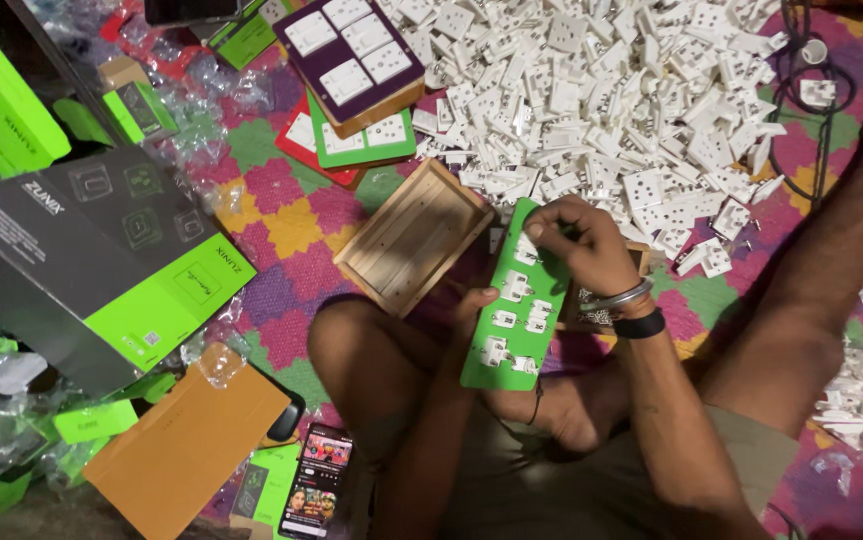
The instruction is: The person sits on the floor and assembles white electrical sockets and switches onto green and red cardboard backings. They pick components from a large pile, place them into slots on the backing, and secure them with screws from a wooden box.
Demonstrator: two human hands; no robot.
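Green plate (511, 310) over my lap, tilted, back side up, white socket modules already seated in several cutouts. Judging by this: fitting step, top slot in hand. Left hand (471, 305) grips plate's left edge from below; right hand (576, 245) clenched at top end, fingertips pressing small white module (526, 248) there. Next move calls for firm, square push. Heap of loose white modules (601, 100) just beyond; wooden box (413, 235) left of plate.

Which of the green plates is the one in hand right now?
The green plate over the lap, held by both hands; the other green plate lies in the stack beneath the purple plate.
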